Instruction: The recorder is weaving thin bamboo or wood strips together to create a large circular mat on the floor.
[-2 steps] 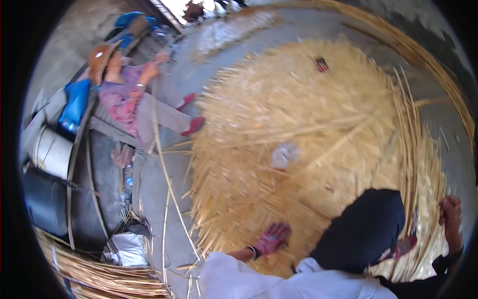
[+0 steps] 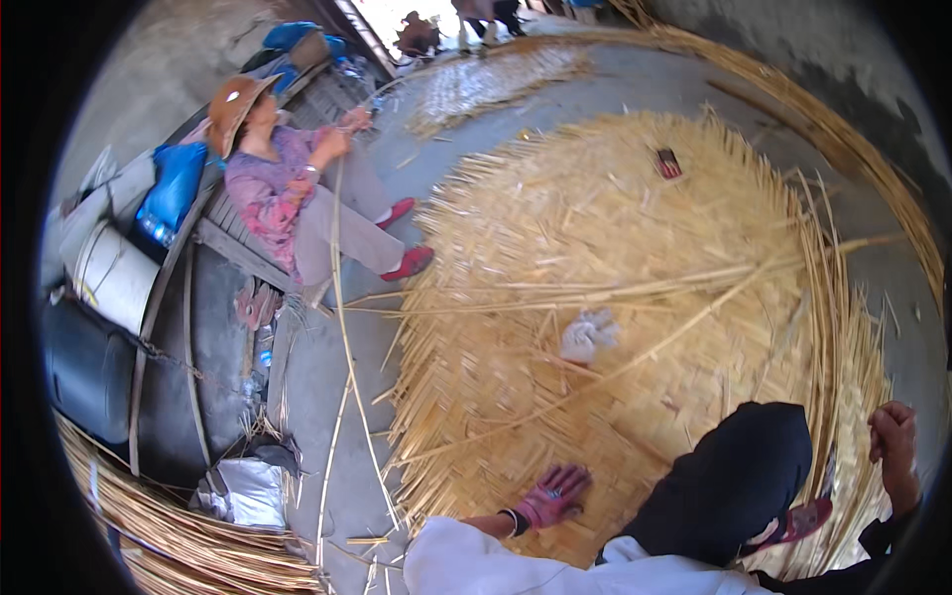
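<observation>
Floor [image 2: 645, 77]: grey, within rough walls [image 2: 843, 50].
Woven mat [image 2: 635, 233]: across the floor's middle, loose strips [image 2: 595, 296] on top.
Black drum [image 2: 87, 372]: floor's left edge, contents hidden.
White bucket [image 2: 117, 278]: beside the drum.
Left hand [image 2: 555, 498]: gloved, spread on mat's near edge.
Right hand [image 2: 894, 433]: curled, by mat's right edge; contents unclear.

Woven mat [image 2: 615, 238]: flat on grey floor [image 2: 315, 407], edges ragged.
Pale straw-yellow, flat strips in a zigzag weave, broad and rounded in this view; strip ends stick out uneven along the left and far edges. Loose long strips [image 2: 635, 290] lie across its middle, side to side; one diagonal strip [image 2: 645, 354] runs from near left to far right. Bunch of long strips [image 2: 818, 297] lies lengthwise along its right side.
</observation>
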A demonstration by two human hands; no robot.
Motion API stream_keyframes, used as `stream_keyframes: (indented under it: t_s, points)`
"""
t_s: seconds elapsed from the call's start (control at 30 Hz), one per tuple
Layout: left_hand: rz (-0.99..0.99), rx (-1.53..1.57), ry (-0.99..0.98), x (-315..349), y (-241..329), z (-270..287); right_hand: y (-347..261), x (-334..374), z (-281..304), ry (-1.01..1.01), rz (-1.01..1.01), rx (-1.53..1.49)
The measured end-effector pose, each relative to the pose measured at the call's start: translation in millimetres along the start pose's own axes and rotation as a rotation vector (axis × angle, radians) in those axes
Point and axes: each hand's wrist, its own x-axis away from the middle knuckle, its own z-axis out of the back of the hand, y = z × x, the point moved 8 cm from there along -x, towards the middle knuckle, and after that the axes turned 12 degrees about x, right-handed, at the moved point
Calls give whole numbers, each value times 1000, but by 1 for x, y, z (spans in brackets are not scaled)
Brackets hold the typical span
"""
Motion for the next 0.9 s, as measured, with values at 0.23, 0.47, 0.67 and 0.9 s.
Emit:
stream_keyframes:
  t_s: [0.23,0.47,0.67,0.9]
  points:
    - [-78,76,104,11,-1,11,-139,21,-97,-321,189,8]
    - [-47,128,132,17,-3,11,-206,38,-167,-670,333,-69]
    - [-13,28,160,15,3,13,-305,69,-125,-607,735,-401]
    - [5,23,123,6,9,19,-331,132,-88,-1069,1241,-603]
